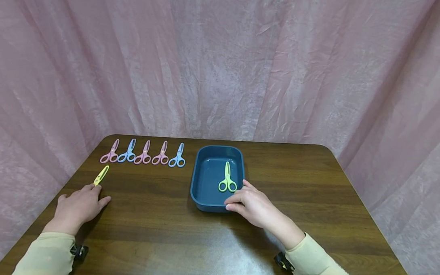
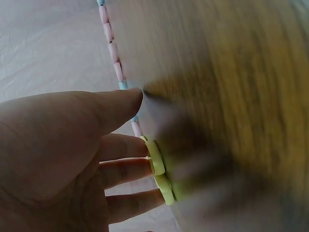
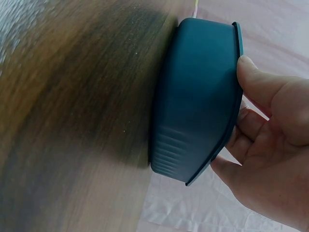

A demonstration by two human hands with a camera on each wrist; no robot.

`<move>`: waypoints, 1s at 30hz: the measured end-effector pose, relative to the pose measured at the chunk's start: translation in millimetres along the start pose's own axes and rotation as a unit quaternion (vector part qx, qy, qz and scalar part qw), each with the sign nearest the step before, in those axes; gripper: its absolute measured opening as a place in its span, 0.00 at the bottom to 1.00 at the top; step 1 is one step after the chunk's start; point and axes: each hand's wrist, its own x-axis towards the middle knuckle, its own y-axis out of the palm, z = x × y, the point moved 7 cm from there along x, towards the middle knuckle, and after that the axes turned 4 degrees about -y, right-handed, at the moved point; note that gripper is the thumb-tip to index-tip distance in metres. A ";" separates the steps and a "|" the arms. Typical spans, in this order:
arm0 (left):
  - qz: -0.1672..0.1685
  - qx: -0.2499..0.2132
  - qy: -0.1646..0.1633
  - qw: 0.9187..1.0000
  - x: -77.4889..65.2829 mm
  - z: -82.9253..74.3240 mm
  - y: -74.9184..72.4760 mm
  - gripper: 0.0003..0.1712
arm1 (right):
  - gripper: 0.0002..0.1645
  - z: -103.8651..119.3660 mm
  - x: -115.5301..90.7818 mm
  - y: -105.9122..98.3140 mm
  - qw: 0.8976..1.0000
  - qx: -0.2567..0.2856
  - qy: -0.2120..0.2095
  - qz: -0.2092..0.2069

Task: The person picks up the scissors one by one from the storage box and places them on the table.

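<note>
In the head view my left hand (image 1: 78,207) rests its fingers over the handle loops of the yellow scissors (image 1: 101,175) on the table. Seen from the left wrist, the straight fingertips touch the yellow loops (image 2: 155,157), while the thumb (image 2: 120,104) stays apart from them. At the near right corner of a dark blue tray (image 1: 216,147), my right hand (image 1: 256,207) pinches the rim between thumb and fingers. The thumb (image 3: 253,79) meets the rim in the right wrist view. Yellow-green scissors (image 1: 227,175) lie inside the tray, blades pointing away.
Along the back left of the brown wooden table (image 1: 298,183) runs a row of pink scissors (image 1: 143,154) and blue scissors (image 1: 178,157), several in all. Pink curtains (image 1: 217,64) hang behind the table and at both sides.
</note>
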 end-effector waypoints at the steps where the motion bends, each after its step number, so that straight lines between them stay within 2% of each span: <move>1: 0.000 0.000 0.000 1.000 0.1 0.3 0.0 0.43 | 0.06 0.1 -0.3 0.0 1.000 0.000 0.001 0.000; 17: 0.002 -0.006 -0.006 1.000 -3.5 -1.6 -5.1 0.41 | 0.05 0.9 0.4 -1.0 1.000 0.002 -0.010 -0.003; 30: 0.006 -0.005 -0.007 1.000 -3.2 1.6 -1.9 0.42 | 0.05 1.7 0.0 -0.9 1.000 0.003 -0.008 -0.006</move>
